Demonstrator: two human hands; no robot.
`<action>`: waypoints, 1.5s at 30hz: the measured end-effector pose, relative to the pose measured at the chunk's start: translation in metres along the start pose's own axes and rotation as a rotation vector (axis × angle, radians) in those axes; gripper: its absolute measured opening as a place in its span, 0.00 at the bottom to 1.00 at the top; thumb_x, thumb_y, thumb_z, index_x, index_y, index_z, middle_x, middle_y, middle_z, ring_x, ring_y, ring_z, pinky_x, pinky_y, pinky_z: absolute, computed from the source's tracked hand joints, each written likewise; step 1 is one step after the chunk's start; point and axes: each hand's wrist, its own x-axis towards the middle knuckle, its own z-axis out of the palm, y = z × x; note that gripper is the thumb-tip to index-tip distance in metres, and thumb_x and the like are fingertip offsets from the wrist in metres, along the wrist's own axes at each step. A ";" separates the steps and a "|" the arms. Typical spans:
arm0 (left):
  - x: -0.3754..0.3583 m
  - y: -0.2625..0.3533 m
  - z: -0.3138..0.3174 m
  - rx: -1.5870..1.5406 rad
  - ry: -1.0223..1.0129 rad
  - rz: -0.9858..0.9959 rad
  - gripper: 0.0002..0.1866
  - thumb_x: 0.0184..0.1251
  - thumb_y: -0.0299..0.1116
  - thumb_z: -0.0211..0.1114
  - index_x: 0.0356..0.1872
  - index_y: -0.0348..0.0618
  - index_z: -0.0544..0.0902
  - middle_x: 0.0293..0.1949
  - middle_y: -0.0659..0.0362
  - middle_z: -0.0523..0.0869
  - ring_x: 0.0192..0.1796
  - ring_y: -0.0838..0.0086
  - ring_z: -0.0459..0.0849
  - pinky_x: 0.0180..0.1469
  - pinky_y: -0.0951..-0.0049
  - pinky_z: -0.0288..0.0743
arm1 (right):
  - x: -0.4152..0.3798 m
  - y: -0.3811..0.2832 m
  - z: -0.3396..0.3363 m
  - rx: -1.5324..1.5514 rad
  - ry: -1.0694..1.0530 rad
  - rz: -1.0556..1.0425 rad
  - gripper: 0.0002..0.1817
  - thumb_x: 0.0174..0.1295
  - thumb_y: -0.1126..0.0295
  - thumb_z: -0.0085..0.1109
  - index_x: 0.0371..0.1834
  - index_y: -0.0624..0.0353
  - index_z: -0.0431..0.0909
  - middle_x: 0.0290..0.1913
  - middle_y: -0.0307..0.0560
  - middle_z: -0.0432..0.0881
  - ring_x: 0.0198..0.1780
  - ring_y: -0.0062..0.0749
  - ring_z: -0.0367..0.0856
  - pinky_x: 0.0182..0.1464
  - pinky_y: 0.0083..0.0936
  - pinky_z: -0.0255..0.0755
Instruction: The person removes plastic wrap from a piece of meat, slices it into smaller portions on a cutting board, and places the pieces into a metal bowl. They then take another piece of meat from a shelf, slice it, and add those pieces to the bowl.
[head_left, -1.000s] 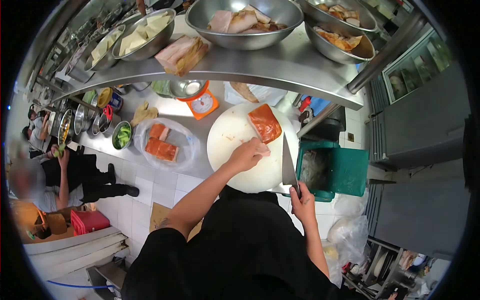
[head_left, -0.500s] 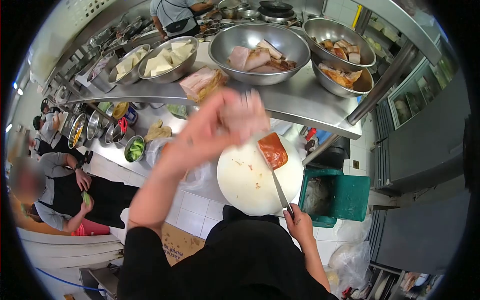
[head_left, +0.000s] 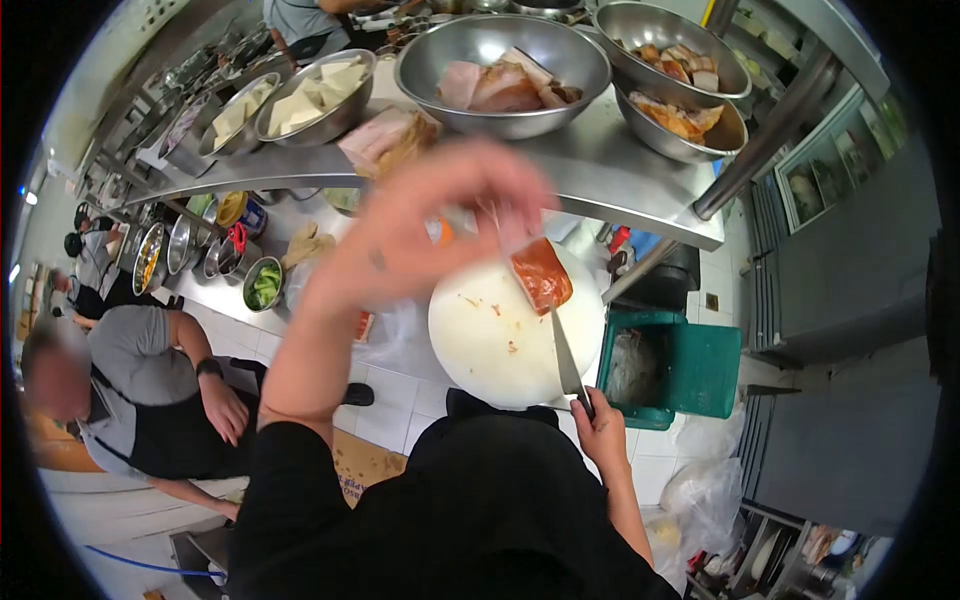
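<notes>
My right hand (head_left: pixel 602 430) is closed around the dark handle of a knife (head_left: pixel 566 355). The blade points away from me over a round white cutting board (head_left: pixel 470 340), its tip at the near edge of a piece of meat with glossy red-brown skin (head_left: pixel 542 276). My left hand (head_left: pixel 440 205) is raised above the board's far left side, close to the shelf edge. Motion smears its fingers, and a pinkish blur beside them cannot be made out. Behind it, a pale slab of meat (head_left: pixel 385 140) lies on the steel shelf.
The steel shelf (head_left: pixel 640 185) holds a large bowl (head_left: pixel 420 90) of meat pieces, two bowls of cut meat at right, and white blocks in bowls (head_left: pixel 318 98) at left. A green bin (head_left: pixel 705 370) stands right of the board. A co-worker (head_left: pixel 160 390) is at left.
My left hand has swung right and slightly up; the pale piece seen in it before no longer shows clearly. The knife stays at the meat. The co-worker at left has turned and leaned forward.
</notes>
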 end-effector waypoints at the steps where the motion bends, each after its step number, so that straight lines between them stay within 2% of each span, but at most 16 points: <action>1: -0.012 -0.014 0.020 -0.049 -0.207 -0.136 0.14 0.83 0.35 0.72 0.61 0.39 0.89 0.52 0.57 0.94 0.54 0.71 0.93 0.58 0.67 0.85 | -0.003 0.001 0.000 0.000 0.004 0.013 0.19 0.80 0.58 0.67 0.63 0.61 0.85 0.33 0.63 0.91 0.35 0.61 0.93 0.40 0.49 0.82; 3: -0.022 -0.078 0.063 0.025 -0.462 -0.101 0.19 0.81 0.43 0.73 0.61 0.40 0.87 0.51 0.54 0.93 0.55 0.64 0.91 0.56 0.62 0.83 | -0.008 0.005 0.000 0.165 0.055 0.212 0.19 0.80 0.60 0.68 0.63 0.63 0.85 0.28 0.57 0.89 0.28 0.43 0.90 0.35 0.39 0.78; 4: -0.024 -0.121 0.083 0.191 -0.569 -0.142 0.24 0.78 0.47 0.74 0.63 0.40 0.86 0.62 0.52 0.90 0.65 0.59 0.87 0.63 0.54 0.81 | -0.008 0.015 0.002 0.177 0.066 0.269 0.18 0.81 0.61 0.67 0.62 0.64 0.85 0.25 0.53 0.85 0.25 0.32 0.86 0.32 0.33 0.75; 6: -0.025 -0.201 0.134 0.660 -0.436 -0.390 0.29 0.74 0.51 0.75 0.65 0.42 0.86 0.70 0.52 0.83 0.73 0.55 0.79 0.68 0.44 0.78 | -0.005 0.014 -0.002 0.227 0.091 0.271 0.20 0.81 0.61 0.66 0.64 0.65 0.84 0.26 0.53 0.86 0.22 0.34 0.85 0.30 0.35 0.76; 8: -0.029 -0.276 0.176 0.987 -0.081 -0.217 0.30 0.72 0.53 0.75 0.67 0.47 0.86 0.72 0.53 0.81 0.76 0.47 0.76 0.70 0.33 0.76 | 0.006 -0.003 -0.012 0.234 0.081 0.287 0.20 0.81 0.61 0.65 0.66 0.65 0.83 0.26 0.53 0.86 0.21 0.35 0.85 0.29 0.37 0.77; 11: -0.021 -0.303 0.183 0.790 -0.244 -0.271 0.30 0.73 0.55 0.72 0.68 0.50 0.86 0.72 0.53 0.81 0.79 0.47 0.72 0.70 0.31 0.76 | 0.014 -0.018 -0.017 0.211 0.014 0.335 0.22 0.81 0.62 0.63 0.69 0.65 0.80 0.28 0.55 0.88 0.21 0.38 0.87 0.30 0.40 0.80; 13: -0.022 -0.291 0.176 0.755 -0.291 -0.386 0.31 0.71 0.58 0.73 0.68 0.50 0.87 0.73 0.51 0.81 0.80 0.47 0.71 0.73 0.32 0.73 | 0.018 -0.024 -0.016 0.111 0.009 0.266 0.23 0.80 0.62 0.62 0.71 0.65 0.79 0.31 0.60 0.90 0.22 0.44 0.89 0.32 0.43 0.81; 14: -0.025 -0.282 0.168 0.726 -0.340 -0.500 0.33 0.70 0.61 0.73 0.68 0.51 0.87 0.73 0.50 0.80 0.81 0.47 0.69 0.75 0.32 0.71 | 0.020 -0.025 -0.017 0.091 -0.043 0.306 0.24 0.79 0.62 0.63 0.71 0.65 0.79 0.37 0.68 0.92 0.32 0.57 0.93 0.40 0.47 0.84; 18: -0.060 -0.247 0.129 0.928 -0.625 -0.599 0.47 0.60 0.67 0.78 0.78 0.54 0.81 0.73 0.43 0.79 0.79 0.45 0.72 0.82 0.32 0.59 | 0.018 -0.013 -0.008 0.041 -0.049 0.255 0.24 0.79 0.62 0.64 0.71 0.65 0.79 0.45 0.74 0.91 0.51 0.73 0.91 0.53 0.55 0.83; 21: -0.098 -0.254 0.129 0.814 -0.545 -0.312 0.52 0.60 0.65 0.80 0.84 0.55 0.74 0.72 0.43 0.79 0.77 0.47 0.74 0.81 0.36 0.61 | 0.018 -0.023 -0.010 -0.037 -0.033 0.170 0.23 0.79 0.63 0.64 0.70 0.65 0.79 0.45 0.73 0.91 0.49 0.72 0.91 0.52 0.55 0.83; 28: -0.095 -0.223 0.119 0.526 -0.361 -0.683 0.42 0.65 0.55 0.83 0.80 0.63 0.81 0.58 0.48 0.85 0.64 0.52 0.84 0.66 0.54 0.78 | 0.031 -0.041 -0.011 0.061 -0.090 0.087 0.22 0.77 0.66 0.65 0.70 0.63 0.80 0.42 0.71 0.91 0.47 0.72 0.91 0.52 0.54 0.83; 35: -0.118 -0.303 0.091 -0.329 -0.167 -0.712 0.41 0.69 0.49 0.83 0.81 0.51 0.81 0.66 0.46 0.87 0.69 0.57 0.86 0.74 0.61 0.78 | 0.045 -0.027 -0.006 0.008 -0.138 0.077 0.21 0.79 0.65 0.62 0.69 0.63 0.79 0.42 0.71 0.91 0.47 0.73 0.91 0.53 0.58 0.82; 36: -0.119 -0.307 0.089 -0.364 -0.166 -0.725 0.40 0.70 0.44 0.83 0.82 0.57 0.80 0.65 0.49 0.87 0.68 0.58 0.86 0.74 0.63 0.78 | 0.047 -0.029 -0.009 -0.021 -0.152 0.101 0.21 0.79 0.64 0.62 0.69 0.63 0.79 0.42 0.71 0.91 0.47 0.73 0.91 0.54 0.59 0.82; 40: -0.109 -0.257 0.096 0.242 -0.247 -0.686 0.42 0.68 0.47 0.84 0.83 0.58 0.78 0.67 0.49 0.85 0.70 0.55 0.84 0.74 0.56 0.76 | 0.050 -0.024 -0.013 -0.110 -0.175 0.135 0.21 0.79 0.62 0.62 0.68 0.64 0.80 0.42 0.69 0.92 0.47 0.72 0.90 0.55 0.59 0.82; 42: -0.122 -0.249 0.115 0.912 -0.253 -0.358 0.46 0.63 0.58 0.84 0.82 0.56 0.79 0.66 0.50 0.82 0.72 0.55 0.79 0.72 0.50 0.70 | 0.051 -0.028 -0.017 -0.092 -0.189 0.140 0.21 0.79 0.62 0.62 0.68 0.64 0.80 0.42 0.69 0.92 0.47 0.72 0.90 0.55 0.59 0.82; 45: -0.136 -0.246 0.127 0.796 -0.132 -0.389 0.45 0.65 0.62 0.81 0.80 0.55 0.80 0.70 0.51 0.79 0.75 0.55 0.75 0.73 0.46 0.65 | 0.052 -0.032 -0.019 -0.061 -0.161 0.116 0.22 0.79 0.63 0.62 0.68 0.64 0.80 0.43 0.69 0.92 0.47 0.72 0.90 0.54 0.59 0.81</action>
